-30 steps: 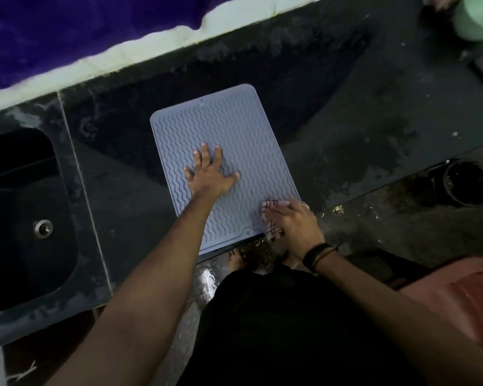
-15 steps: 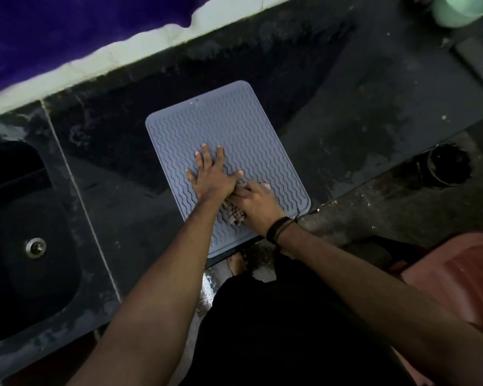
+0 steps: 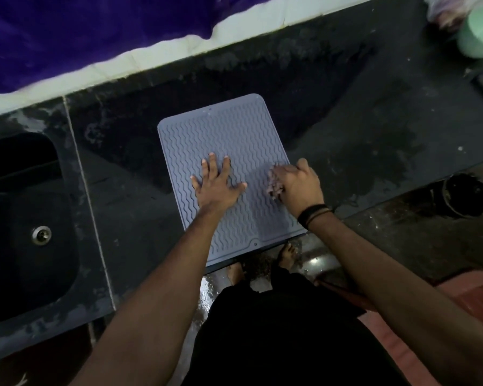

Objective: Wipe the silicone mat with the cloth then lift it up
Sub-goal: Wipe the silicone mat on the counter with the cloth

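Observation:
A grey silicone mat [image 3: 229, 129] with a wavy ribbed surface lies flat on the dark countertop [image 3: 374, 129], its near edge at the counter's front edge. My left hand [image 3: 216, 185] presses flat on the mat's middle with fingers spread. My right hand [image 3: 300, 185] grips a small bunched cloth [image 3: 274, 183] against the mat's right side. Most of the cloth is hidden under my fingers.
A dark sink [image 3: 20, 218] with a metal drain [image 3: 41, 234] lies to the left. A pale green container [image 3: 480, 32] stands at the back right corner. Purple fabric [image 3: 81, 32] hangs over the white tiled wall behind. My bare feet show below the counter edge.
My right hand has swept the cloth from the mat's near right corner in beside my left hand, then out to the right edge. My left hand stays pressed in place.

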A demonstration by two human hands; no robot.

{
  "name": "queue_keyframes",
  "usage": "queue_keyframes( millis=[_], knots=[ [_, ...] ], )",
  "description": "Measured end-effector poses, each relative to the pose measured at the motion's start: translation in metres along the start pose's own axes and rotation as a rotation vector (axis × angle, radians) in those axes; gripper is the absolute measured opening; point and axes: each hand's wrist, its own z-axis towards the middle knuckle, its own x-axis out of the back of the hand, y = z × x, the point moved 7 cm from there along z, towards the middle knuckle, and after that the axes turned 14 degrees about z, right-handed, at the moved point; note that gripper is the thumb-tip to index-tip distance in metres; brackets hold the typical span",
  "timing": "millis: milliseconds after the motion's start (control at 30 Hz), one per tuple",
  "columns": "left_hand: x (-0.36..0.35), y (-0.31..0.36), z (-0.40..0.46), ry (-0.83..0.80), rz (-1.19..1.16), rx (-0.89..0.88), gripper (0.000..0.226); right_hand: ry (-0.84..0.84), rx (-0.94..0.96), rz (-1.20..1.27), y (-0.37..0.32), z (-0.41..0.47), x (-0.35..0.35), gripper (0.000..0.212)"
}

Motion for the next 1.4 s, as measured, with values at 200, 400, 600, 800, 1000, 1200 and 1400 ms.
queue_keyframes(
  millis=[200,400,600,800,1000,1200,1400],
  knots=[
    [-0.001,-0.001,-0.001,0.025,0.037,0.028,0.085,-0.220,0.234,-0.050,-0.044,0.044,-0.035,0.055],
    [-0.006,-0.001,-0.001,0.054,0.031,0.046,0.089,-0.133,0.094,-0.138,0.023,0.057,0.004,0.038],
    [-0.010,0.002,-0.006,0.226,0.058,0.092,0.075,-0.074,0.150,0.016,-0.027,0.131,0.014,0.038],
    [-0.017,0.001,-0.002,0.298,0.112,0.163,0.072,-0.189,0.198,-0.092,-0.063,0.150,-0.026,0.043],
    [-0.016,0.004,-0.006,0.339,0.113,0.157,0.074,-0.277,0.249,-0.134,-0.041,0.081,-0.027,0.052],
    [-0.016,0.005,-0.005,0.330,0.088,0.177,0.072,-0.170,0.329,-0.091,-0.078,0.120,-0.012,0.039],
    [-0.018,0.003,-0.004,0.355,0.073,0.179,0.071,-0.215,0.425,-0.175,-0.136,0.196,-0.047,0.044]
  ],
)
